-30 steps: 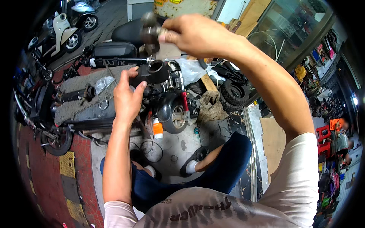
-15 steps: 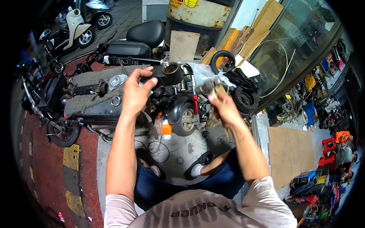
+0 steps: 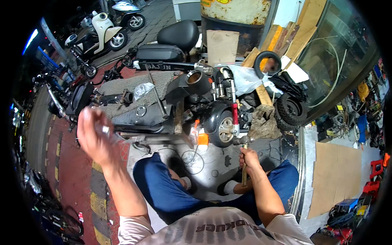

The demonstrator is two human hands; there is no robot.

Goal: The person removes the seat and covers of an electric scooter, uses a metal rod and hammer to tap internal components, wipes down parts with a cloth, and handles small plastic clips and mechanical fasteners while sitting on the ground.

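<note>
My right hand is closed around the wooden handle of a hammer. The metal hammer head points away from me, just in front of a small scooter wheel. My left hand is raised at the left, smeared by motion; whether it holds anything cannot be made out. Near the middle stands a black metal part with a round open ring. A red strut rises beside the wheel. On the grey carpeted board lies a slim metal rod, with a dark tube to its left.
An orange-and-white bottle stands left of the wheel. At the right are a crumpled rag, a knobbly tyre and a black rubber ring. Wood planks lean behind. A cardboard sheet lies on the floor.
My left hand has left the black ringed part and moved left. My right hand has brought the hammer down and nearer my knees. The head view has shifted, so the scene sits farther right.
</note>
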